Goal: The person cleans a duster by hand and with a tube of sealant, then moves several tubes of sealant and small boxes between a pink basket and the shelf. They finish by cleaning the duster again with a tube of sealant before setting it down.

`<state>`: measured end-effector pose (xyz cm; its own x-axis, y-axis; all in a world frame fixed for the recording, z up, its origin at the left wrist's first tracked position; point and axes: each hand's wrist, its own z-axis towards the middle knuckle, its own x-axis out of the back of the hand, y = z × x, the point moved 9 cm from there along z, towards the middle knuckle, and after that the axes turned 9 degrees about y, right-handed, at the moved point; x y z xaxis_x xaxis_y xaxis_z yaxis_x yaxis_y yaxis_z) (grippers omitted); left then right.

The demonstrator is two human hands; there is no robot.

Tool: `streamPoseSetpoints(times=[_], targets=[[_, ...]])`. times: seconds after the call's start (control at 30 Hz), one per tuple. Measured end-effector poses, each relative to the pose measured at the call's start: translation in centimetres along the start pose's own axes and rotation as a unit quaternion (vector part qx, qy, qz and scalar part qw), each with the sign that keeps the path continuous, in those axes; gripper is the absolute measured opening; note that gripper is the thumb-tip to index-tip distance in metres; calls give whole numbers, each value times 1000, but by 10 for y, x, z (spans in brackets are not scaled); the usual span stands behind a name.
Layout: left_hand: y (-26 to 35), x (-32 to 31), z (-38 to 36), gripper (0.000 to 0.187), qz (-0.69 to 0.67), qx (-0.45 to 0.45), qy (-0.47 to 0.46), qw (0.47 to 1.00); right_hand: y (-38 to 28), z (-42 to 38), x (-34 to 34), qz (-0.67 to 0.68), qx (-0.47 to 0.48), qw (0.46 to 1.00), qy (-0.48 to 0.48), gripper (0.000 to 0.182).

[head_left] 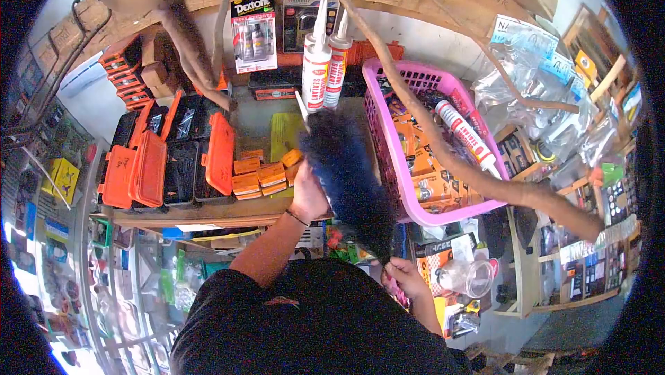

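Well left of the left hand's grip, black plastic boxes with orange lids (220, 153) stand on the shelf. Just beside its fingers sit small orange cardboard boxes (260, 180). The left hand (309, 193) reaches up behind the duster, its fingertips hidden, so whether it holds anything cannot be told. Above it stand white sealant tubes with red lettering (316, 74). The dark, fluffy duster (346, 174) slants up and leftward from the right hand (407, 279), whose fingers close around its narrow lower end. Above and right of that grip is a pink plastic basket (457, 217).
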<state>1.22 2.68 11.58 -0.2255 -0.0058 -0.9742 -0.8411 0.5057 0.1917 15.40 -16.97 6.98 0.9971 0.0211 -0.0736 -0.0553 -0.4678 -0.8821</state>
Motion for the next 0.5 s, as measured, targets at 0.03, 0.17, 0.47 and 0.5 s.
streamPoseSetpoints(times=[0.03, 0.17, 0.47, 0.5], targets=[[-4, -2, 0, 48, -27, 24, -16, 999, 1, -1, -1, 25, -22, 999, 9, 29], [-7, 114, 44, 66, 236, -28, -87, 967, 15, 2, 3, -53, -8, 998, -23, 27], [-17, 54, 20, 48, -80, 90, -85, 989, 8, 0, 1, -45, -14, 998, -48, 25], [-7, 20, 6, 46, -39, 48, -58, 996, 15, 3, 7, -16, -24, 999, -30, 24]])
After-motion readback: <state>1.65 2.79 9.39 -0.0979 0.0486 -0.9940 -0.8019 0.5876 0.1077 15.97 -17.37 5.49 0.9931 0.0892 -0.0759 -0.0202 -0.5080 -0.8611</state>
